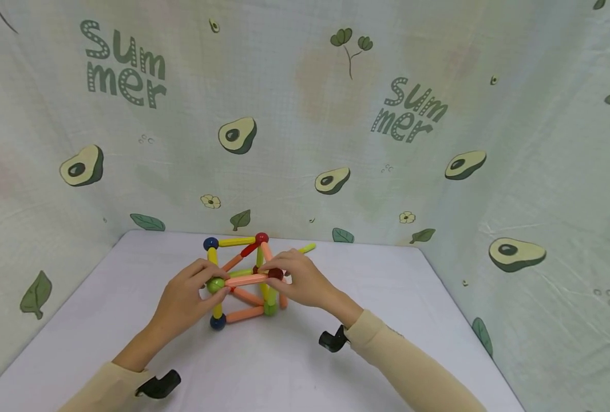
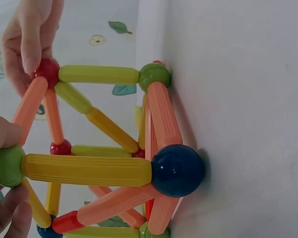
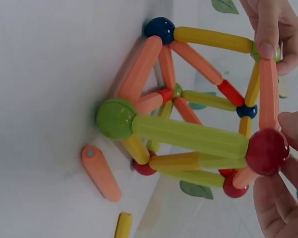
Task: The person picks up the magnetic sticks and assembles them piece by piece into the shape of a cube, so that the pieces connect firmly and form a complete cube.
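Note:
A box-shaped frame of magnetic sticks and balls stands on the table. My left hand [image 1: 183, 293] pinches the green ball [image 1: 215, 285] at its upper front left corner. At the upper front right corner, my right hand [image 1: 305, 280] pinches a red ball [image 3: 268, 151] between thumb and fingers. A salmon stick [image 1: 246, 280] spans these two balls. Below the green ball, a yellow stick [image 2: 87, 170] runs down to a blue ball [image 2: 178, 170]. A light green stick [image 3: 188, 134] joins the red ball to a lower green ball [image 3: 115, 119]. Diagonal sticks cross several sides.
A loose salmon stick [image 3: 102, 173] and a yellow stick [image 3: 123, 227] lie beside the frame in the right wrist view. A yellow-green stick [image 1: 307, 248] shows behind my right hand. A printed cloth [image 1: 284, 160] hangs behind the white table [image 1: 387, 320].

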A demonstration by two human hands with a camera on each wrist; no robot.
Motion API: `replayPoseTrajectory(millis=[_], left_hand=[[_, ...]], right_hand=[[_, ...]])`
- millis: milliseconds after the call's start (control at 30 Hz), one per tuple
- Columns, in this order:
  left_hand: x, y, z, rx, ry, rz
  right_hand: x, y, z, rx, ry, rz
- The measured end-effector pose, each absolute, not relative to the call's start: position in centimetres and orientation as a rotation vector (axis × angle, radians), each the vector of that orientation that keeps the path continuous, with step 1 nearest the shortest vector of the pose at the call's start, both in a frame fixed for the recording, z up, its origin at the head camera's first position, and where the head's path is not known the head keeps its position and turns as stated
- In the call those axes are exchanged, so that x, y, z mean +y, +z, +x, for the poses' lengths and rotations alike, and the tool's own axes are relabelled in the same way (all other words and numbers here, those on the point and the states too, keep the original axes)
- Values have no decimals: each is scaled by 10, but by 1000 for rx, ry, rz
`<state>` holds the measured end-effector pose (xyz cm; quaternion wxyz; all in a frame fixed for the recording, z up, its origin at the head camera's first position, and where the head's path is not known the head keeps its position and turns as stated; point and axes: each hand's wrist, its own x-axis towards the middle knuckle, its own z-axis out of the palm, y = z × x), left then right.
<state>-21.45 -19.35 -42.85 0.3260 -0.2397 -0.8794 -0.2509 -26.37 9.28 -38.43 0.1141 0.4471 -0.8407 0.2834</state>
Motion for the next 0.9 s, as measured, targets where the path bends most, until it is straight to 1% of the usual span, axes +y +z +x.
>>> replayPoseTrajectory(millis=[167, 467, 767, 900], left_hand=[[-194, -428, -215, -2304, -671, -633], [-197, -431, -216, -2321, -684, -621], [-198, -431, -215, -2322, -673, -623], [-198, -431, -215, -2322, -676, -629]], right_hand=[[111, -389, -267, -2475, 916, 1294], [130, -412, -281, -2636, 829, 1189], [131, -442, -303, -2860, 749, 1105], [125, -450, -307, -2901, 688, 1130]])
